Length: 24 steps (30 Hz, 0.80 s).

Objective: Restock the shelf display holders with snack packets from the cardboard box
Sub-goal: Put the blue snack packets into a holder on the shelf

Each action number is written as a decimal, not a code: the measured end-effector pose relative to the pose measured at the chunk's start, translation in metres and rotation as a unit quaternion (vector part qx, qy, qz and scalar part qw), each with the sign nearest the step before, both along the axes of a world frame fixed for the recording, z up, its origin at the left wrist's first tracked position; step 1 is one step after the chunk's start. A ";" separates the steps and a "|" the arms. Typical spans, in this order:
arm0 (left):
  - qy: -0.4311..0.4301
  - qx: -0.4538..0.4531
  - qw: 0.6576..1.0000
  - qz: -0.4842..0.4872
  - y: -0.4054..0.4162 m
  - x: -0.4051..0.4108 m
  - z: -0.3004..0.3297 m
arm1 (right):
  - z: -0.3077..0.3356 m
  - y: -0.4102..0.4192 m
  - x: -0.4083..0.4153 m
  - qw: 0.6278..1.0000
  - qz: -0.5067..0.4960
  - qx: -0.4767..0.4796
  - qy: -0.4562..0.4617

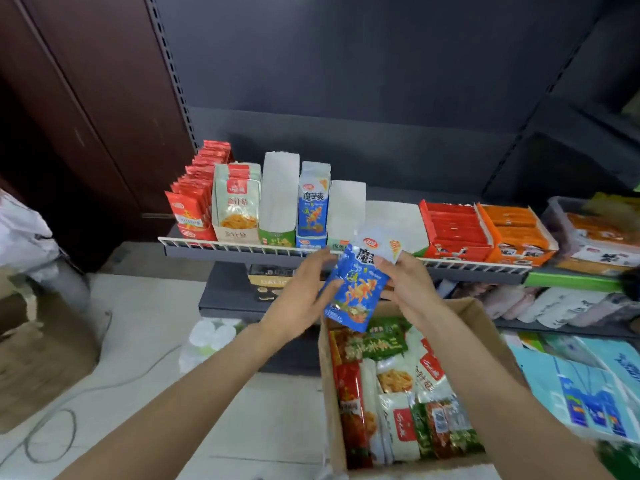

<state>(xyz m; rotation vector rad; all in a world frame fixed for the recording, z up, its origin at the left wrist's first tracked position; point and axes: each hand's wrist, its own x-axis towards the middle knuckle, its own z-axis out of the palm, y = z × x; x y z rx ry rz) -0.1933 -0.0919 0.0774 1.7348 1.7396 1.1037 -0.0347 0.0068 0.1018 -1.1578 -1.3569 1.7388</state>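
At the centre of the frame we held a blue snack packet (pixel 356 289) between both hands, above the far end of the cardboard box (pixel 329 393) and just in front of the shelf's white wire rail (pixel 242 244). Our right hand (pixel 407 285) pinched the packet's upper right edge, thumb on the front near the pale top, the other fingers behind it. Our left hand (pixel 301 292) lay against the packet's left edge with its fingers mostly straight and spread; whether the thumb was curled behind the packet we could not tell, since the packet hid it. The box filled the lower middle of the frame and was packed with red, white and green packets (pixel 398 403) lying flat. On the shelf, in the upper middle, the display holders stood in a row: a red stack (pixel 194 206) at the left, then a white-and-orange holder (pixel 237 206), a tall white holder (pixel 280 199), a blue holder (pixel 313 206) printed like the packet in our hands, and another white holder (pixel 346 211). To the right of them sat red (pixel 453 230) and orange trays (pixel 516 233). A cable (pixel 52 420) curled on the pale floor at lower left.
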 end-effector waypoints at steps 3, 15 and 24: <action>-0.130 -0.090 0.987 0.028 0.018 -0.043 0.017 | 0.007 -0.003 -0.045 1.000 0.020 0.003 0.023; -0.310 -0.118 0.940 0.074 0.045 -0.140 0.024 | 0.019 0.019 -0.133 0.993 -0.099 -0.007 0.071; 0.057 -0.102 0.990 -0.076 0.124 -0.142 0.023 | 0.016 0.069 -0.172 0.992 -0.095 0.013 0.087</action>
